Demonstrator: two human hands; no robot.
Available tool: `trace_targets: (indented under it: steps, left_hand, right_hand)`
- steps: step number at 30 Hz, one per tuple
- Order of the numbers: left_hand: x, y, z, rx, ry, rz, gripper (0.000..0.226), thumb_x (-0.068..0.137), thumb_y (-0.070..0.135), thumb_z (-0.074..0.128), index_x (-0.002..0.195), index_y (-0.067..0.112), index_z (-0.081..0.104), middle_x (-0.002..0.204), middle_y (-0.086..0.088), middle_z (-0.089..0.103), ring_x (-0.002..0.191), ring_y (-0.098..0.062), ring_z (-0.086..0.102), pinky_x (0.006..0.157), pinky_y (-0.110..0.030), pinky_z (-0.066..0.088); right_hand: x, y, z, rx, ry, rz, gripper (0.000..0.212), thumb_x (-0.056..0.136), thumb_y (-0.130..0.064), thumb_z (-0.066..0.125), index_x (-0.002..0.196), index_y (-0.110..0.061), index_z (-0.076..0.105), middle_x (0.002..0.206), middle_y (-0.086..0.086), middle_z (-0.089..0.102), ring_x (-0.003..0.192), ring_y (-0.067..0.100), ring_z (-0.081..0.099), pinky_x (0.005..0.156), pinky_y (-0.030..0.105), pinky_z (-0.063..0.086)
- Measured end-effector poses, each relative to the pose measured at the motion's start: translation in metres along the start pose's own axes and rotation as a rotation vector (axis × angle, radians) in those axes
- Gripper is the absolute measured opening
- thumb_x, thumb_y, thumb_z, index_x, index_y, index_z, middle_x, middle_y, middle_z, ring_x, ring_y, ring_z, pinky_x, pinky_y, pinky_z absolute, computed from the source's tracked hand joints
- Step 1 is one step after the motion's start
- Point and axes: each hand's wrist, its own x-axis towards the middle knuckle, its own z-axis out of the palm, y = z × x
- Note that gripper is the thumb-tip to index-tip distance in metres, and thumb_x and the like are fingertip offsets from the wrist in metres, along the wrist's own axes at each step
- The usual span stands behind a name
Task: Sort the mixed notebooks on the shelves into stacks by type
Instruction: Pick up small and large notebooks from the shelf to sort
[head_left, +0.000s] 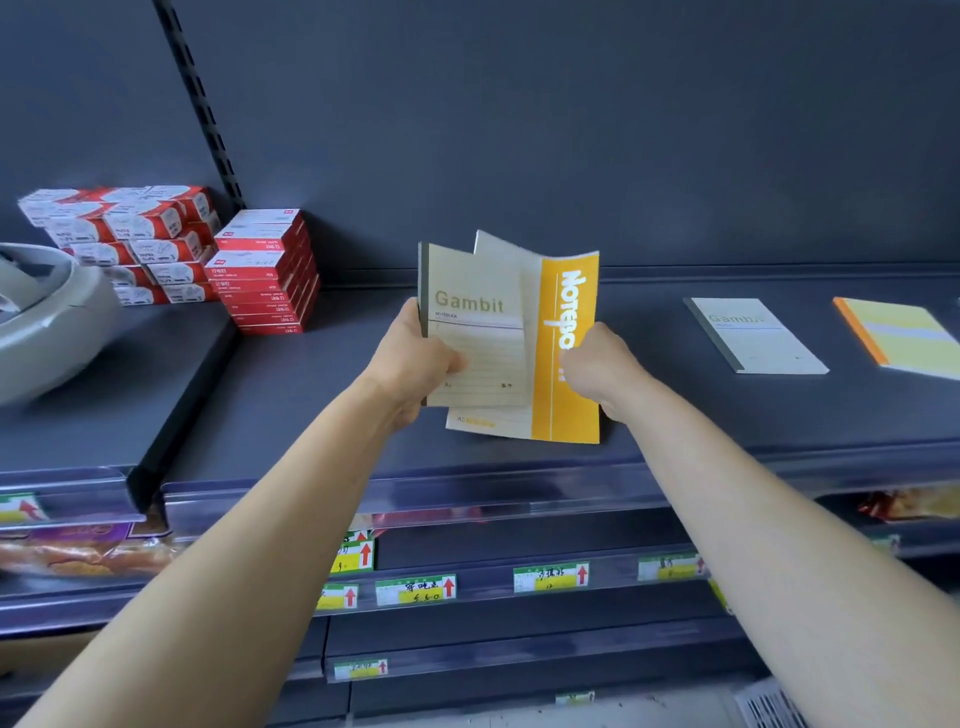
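Note:
Over the dark shelf (322, 395) I hold a small bundle of notebooks upright. My left hand (415, 364) grips a cream "Gambit" notebook (475, 322) by its left edge. My right hand (597, 369) grips a yellow-and-cream notebook (569, 301) at its right edge, behind the Gambit one. A third cream cover peeks out behind them. On the shelf to the right lie a white Gambit notebook (756, 335) flat and, at the far right, a yellow notebook with an orange spine (904, 340).
Stacks of red-and-white small boxes (265, 270) stand at the shelf's back left, more (124, 239) on the neighbouring shelf. A grey rounded object (47, 322) juts in at the left. Lower shelves carry price tags (415, 590) and packaged snacks (78, 556).

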Motion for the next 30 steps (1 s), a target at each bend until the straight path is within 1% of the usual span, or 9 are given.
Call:
trace_targets:
  steps: [4,7,10,13,16,18,21,27,30]
  left_hand:
    - [-0.001,0.01,0.018,-0.058,0.021,0.105,0.05,0.081,-0.019,0.047,0.111,0.021,0.051,0.1,0.003,0.066,0.094,-0.016,0.063,0.081,-0.034,0.054]
    - [-0.001,0.016,0.036,-0.077,0.035,0.148,0.048,0.084,-0.018,0.048,0.112,0.021,0.054,0.097,0.006,0.067,0.092,-0.014,0.064,0.08,-0.031,0.054]
    - [-0.001,0.022,0.057,-0.044,0.086,0.187,0.039,0.087,-0.009,0.052,0.102,0.027,0.056,0.098,0.011,0.067,0.094,-0.009,0.063,0.084,-0.03,0.051]
    - [0.002,0.029,0.081,-0.022,0.138,0.245,0.034,0.087,-0.002,0.056,0.101,0.03,0.057,0.103,0.012,0.067,0.1,-0.011,0.063,0.09,-0.032,0.05]
    - [0.005,0.036,0.111,-0.009,0.153,0.297,0.03,0.087,0.004,0.06,0.1,0.03,0.057,0.104,0.013,0.067,0.1,-0.01,0.062,0.089,-0.031,0.051]
    - [0.008,0.041,0.135,-0.018,0.15,0.334,0.027,0.087,0.008,0.06,0.105,0.027,0.056,0.105,0.013,0.066,0.101,-0.009,0.062,0.088,-0.029,0.05]
    - [0.011,0.049,0.172,-0.035,0.08,0.389,0.026,0.087,0.01,0.06,0.104,0.029,0.055,0.107,0.013,0.065,0.102,-0.008,0.061,0.09,-0.03,0.05]
    - [0.008,0.066,0.249,-0.044,-0.212,0.492,0.019,0.095,0.017,0.052,0.11,0.029,0.051,0.111,0.018,0.061,0.104,-0.003,0.058,0.089,-0.025,0.047]
    - [-0.001,0.07,0.29,-0.053,-0.369,0.515,0.019,0.096,0.018,0.05,0.114,0.026,0.05,0.114,0.015,0.061,0.108,-0.008,0.057,0.09,-0.028,0.048]
  right_hand:
    - [-0.001,0.003,-0.027,0.139,0.042,-0.101,0.031,0.096,-0.012,0.044,0.125,-0.002,0.038,0.109,0.007,0.047,0.074,0.012,0.044,0.053,0.021,0.036]
    - [-0.005,0.006,-0.05,0.158,0.146,-0.217,0.024,0.096,-0.012,0.046,0.118,-0.005,0.039,0.107,0.005,0.046,0.081,0.015,0.045,0.051,0.02,0.033]
    - [-0.006,0.01,-0.077,0.099,0.29,-0.307,0.014,0.096,-0.003,0.039,0.105,-0.011,0.034,0.098,0.005,0.045,0.084,0.017,0.043,0.05,0.023,0.028]
    - [-0.004,0.024,-0.109,0.041,0.479,-0.394,0.024,0.09,0.008,0.035,0.099,-0.013,0.029,0.091,0.003,0.046,0.082,0.017,0.04,0.049,0.021,0.024]
    - [0.0,0.041,-0.143,0.058,0.586,-0.451,0.038,0.09,0.007,0.04,0.122,-0.013,0.034,0.086,-0.001,0.05,0.076,0.016,0.045,0.051,0.024,0.029]
    - [0.003,0.055,-0.165,0.036,0.618,-0.44,0.047,0.093,0.002,0.043,0.135,-0.015,0.03,0.089,-0.001,0.055,0.079,0.015,0.047,0.058,0.028,0.031]
    - [0.003,0.079,-0.195,0.012,0.693,-0.425,0.03,0.096,-0.003,0.041,0.125,-0.011,0.041,0.102,0.002,0.061,0.085,0.016,0.048,0.068,0.029,0.034]
    - [-0.029,0.125,-0.246,0.041,0.843,-0.297,0.02,0.097,-0.002,0.033,0.113,-0.012,0.04,0.094,-0.002,0.055,0.079,0.019,0.05,0.06,0.035,0.041]
    - [-0.057,0.154,-0.268,0.003,0.951,-0.189,0.016,0.099,-0.008,0.032,0.111,-0.014,0.04,0.09,-0.003,0.053,0.075,0.019,0.048,0.054,0.033,0.033]
